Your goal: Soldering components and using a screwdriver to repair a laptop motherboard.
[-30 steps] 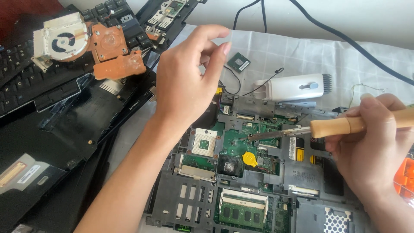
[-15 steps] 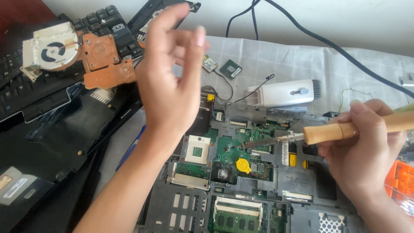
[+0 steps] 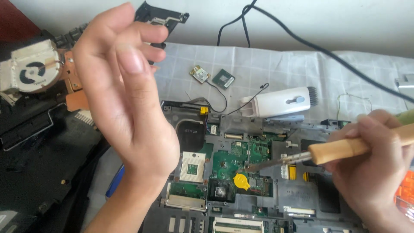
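right hand (image 3: 375, 172) clasps wooden-handled iron (image 3: 345, 149), tip just above coin cell (image 3: 241, 181) | left hand (image 3: 125, 90) raised, fingers loose, empty | board (image 3: 233, 162) bared; fan (image 3: 32, 71), small cards (image 3: 213, 77) already off, left of iron

A: Which labels do I see from my station?

B: (a) A round sticker (image 3: 33, 73), dark with pale marks, sits on the hub of the cooling fan (image 3: 28, 67) at the far left.

A: And (b)?

B: (b) A small pale square label (image 3: 200, 74) covers the top of the little card (image 3: 201, 75) lying on the cloth (image 3: 276, 64) just above the motherboard (image 3: 254, 155).

A: Any packages, signs or screens?

B: I find none in view. At the right edge an orange shape (image 3: 405, 196) shows, cut off by the frame; I cannot tell whether it is a package.
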